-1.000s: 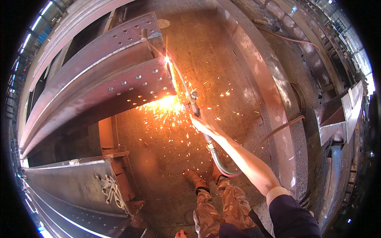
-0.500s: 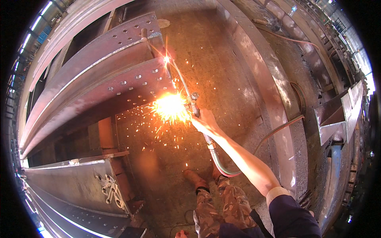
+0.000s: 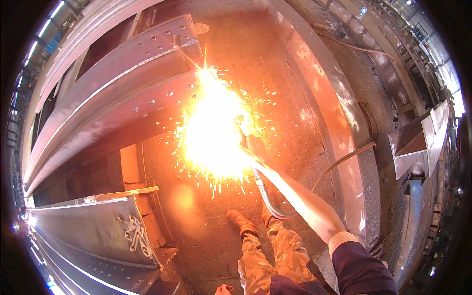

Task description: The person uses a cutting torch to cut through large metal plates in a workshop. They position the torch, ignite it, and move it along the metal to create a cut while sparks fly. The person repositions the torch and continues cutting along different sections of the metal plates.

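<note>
My right hand [image 3: 254, 149] is wrapped round a cutting torch [image 3: 257, 175], with my bare forearm reaching up from the lower right. A hose [image 3: 269, 205] runs from the torch's lower end. White glare and sparks [image 3: 216, 130] hide the torch's front part and some of my fingers. The glare covers the end of a reddish steel beam [image 3: 123, 81] with rows of round holes. A short round rod [image 3: 177, 41] stands on that beam near its end. At the bottom edge, only a small part of my left hand [image 3: 224, 289] shows, low beside my leg.
Left of my boots [image 3: 241, 220], a second steel beam [image 3: 83, 221] carries several loose bolts [image 3: 136, 235] at its end. A long steel member [image 3: 339, 105] runs along the right, with a hose [image 3: 344, 159] across it. Farther right stands an angular steel piece [image 3: 413, 147].
The sparks have swollen from two bright spots into one large glare that covers the torch tip and the beam's end. My right hand stays in nearly the same place.
</note>
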{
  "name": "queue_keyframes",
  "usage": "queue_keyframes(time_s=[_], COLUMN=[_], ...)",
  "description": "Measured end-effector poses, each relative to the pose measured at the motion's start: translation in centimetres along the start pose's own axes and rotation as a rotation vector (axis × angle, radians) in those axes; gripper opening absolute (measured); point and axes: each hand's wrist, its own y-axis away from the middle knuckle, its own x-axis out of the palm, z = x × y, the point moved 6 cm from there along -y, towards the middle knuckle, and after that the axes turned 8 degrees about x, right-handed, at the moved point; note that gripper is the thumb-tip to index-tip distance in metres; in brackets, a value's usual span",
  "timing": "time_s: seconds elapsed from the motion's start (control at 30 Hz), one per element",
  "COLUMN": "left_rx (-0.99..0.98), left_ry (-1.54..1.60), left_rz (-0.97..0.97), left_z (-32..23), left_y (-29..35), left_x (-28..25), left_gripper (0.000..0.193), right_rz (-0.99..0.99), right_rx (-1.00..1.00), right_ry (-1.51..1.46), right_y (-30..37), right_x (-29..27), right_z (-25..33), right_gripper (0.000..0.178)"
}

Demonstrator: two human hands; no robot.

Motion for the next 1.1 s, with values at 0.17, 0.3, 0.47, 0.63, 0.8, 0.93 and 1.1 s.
queue_keyframes(time_s=[0.17, 0.3, 0.47, 0.63, 0.8, 0.93, 1.1], left_rx=[0.086, 0.052, 0.026, 0.005, 0.007, 0.059, 0.005], left_ry=[0.039, 0.021, 0.017, 0.013, 0.019, -0.029, -0.07], left_rz=[0.051, 0.025, 0.016, 0.009, -0.018, -0.055, -0.019], left_z=[-0.1, 0.6, 1.5, 2.3, 2.1, 2.0, 2.9], left_y=[0.0, -0.4, -0.5, -0.5, -0.4, -0.1, -0.4], left_x=[0.1, 0.3, 0.5, 0.9, 1.0, 0.7, 0.9], left_gripper=[0.034, 0.034, 0.034, 0.034, 0.034, 0.034, 0.036], right_rz=[-0.064, -0.059, 0.02, 0.056, 0.029, 0.037, -0.009], right_rx=[-0.149, -0.161, -0.022, -0.047, -0.054, 0.014, -0.023], right_ry=[0.172, 0.201, 0.129, 0.219, 0.061, 0.049, -0.015], right_y=[-0.8, -0.2, 0.9, 1.2, 1.4, 1.6, 1.7], right_x=[0.7, 0.8, -0.1, -0.2, 0.0, 0.3, 0.3], right_z=[-0.1, 0.7, 1.3, 1.9, 1.3, 0.7, 1.0], right_gripper=[0.027, 0.018, 0.02, 0.022, 0.027, 0.024, 0.025])
